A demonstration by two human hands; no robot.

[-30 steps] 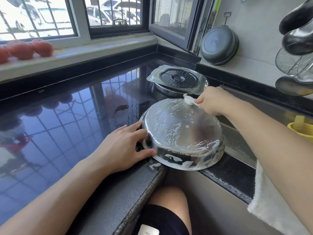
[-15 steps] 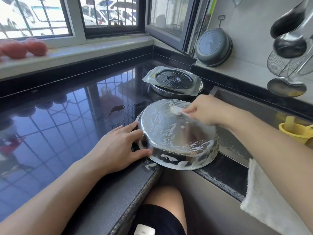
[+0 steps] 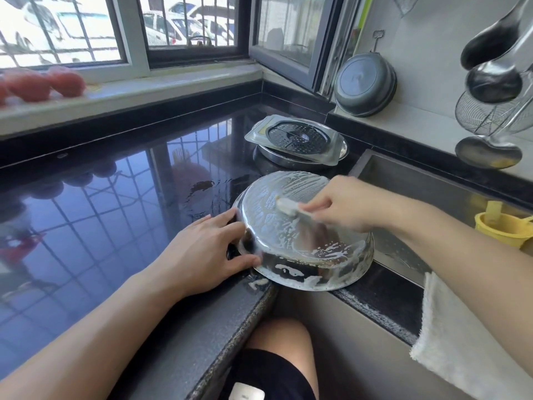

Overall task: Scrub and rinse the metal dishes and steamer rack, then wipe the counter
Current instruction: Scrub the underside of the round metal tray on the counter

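STEP: you're scrubbing the upturned metal dish (image 3: 302,241), soapy, at the counter (image 3: 115,226) edge beside the sink (image 3: 432,192) | HANDS: left hand (image 3: 207,252) braces its rim, fingers straight; right hand (image 3: 343,206) pinches the scrubber (image 3: 288,206) | NEXT: likely rinse it, then the steamer rack (image 3: 297,138).

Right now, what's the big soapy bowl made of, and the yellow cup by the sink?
The upside-down round silver bowl looks like polished metal, probably stainless steel: it mirrors things under the white suds. The small yellow cup looks like matte plastic, with flat, even colour and no shine, though I can't be sure.
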